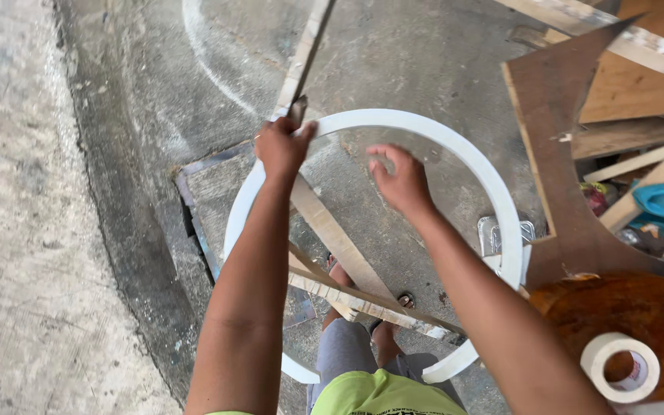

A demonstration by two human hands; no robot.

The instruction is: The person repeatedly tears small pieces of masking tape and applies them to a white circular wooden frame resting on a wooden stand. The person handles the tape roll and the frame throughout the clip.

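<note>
While the left hand [280,146] closes in a fist around a dark tool handle [298,110], it presses down at the top of a white ring [455,146], where the ring meets a long wooden slat [340,246]. That slat runs from beyond the fist, under the wrist, down toward the person's knees. Just to the right of that fist, the right hand [401,180] hovers inside the ring with fingers loosely curled, gripping nothing, above bare concrete floor [117,115]. Below both forearms, a second slat [370,303] crosses the first, spanning the ring's lower part. Well to the right of the right hand lie brown boards [555,154], and near the right elbow a tape roll [620,367] rests on a round wooden disc [624,307].
</note>
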